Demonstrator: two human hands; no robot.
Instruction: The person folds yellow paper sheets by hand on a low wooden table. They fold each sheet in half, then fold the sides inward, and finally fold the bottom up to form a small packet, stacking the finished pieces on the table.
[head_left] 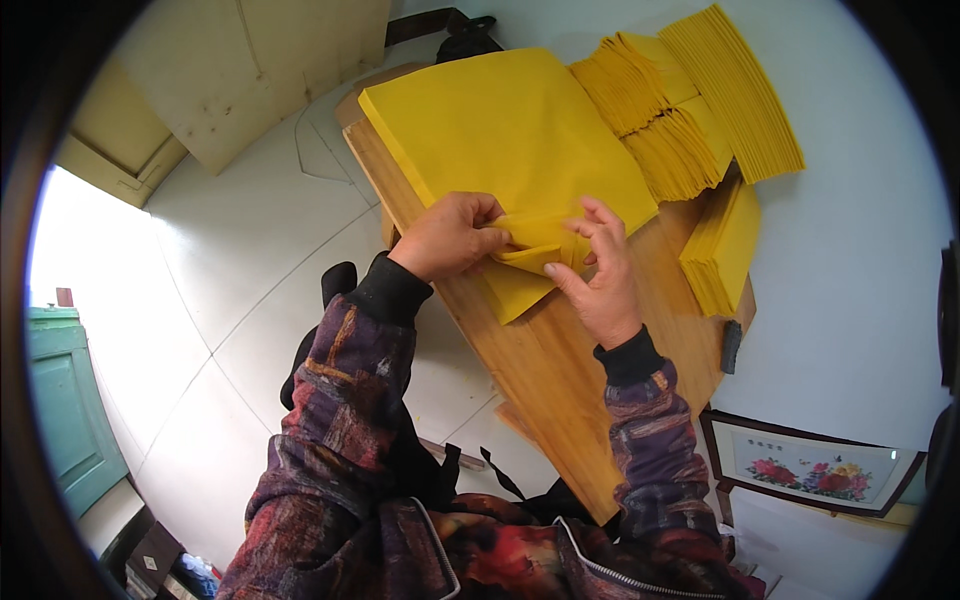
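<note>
Between my hands is a yellow sheet (535, 257), folded at its edge, with a corner hanging over the wooden table top. My left hand (455, 236) pinches the sheet's left end between thumb and fingers. On the right, my right hand (601, 270) has its fingers spread, the thumb close to the fold; the fingers are a little blurred. I cannot tell whether the right thumb touches the sheet. Just beyond lies a large, thick stack of flat yellow sheets (510, 130), reaching to the table's left edge.
The wooden table (570, 370) runs diagonally toward me. At its far right are folded yellow bundles (675, 150), a tall pile (735, 95) and a smaller stack (722, 250). A dark grey block (731, 347) sits at the right edge. A framed flower picture (815, 468) is at lower right.
</note>
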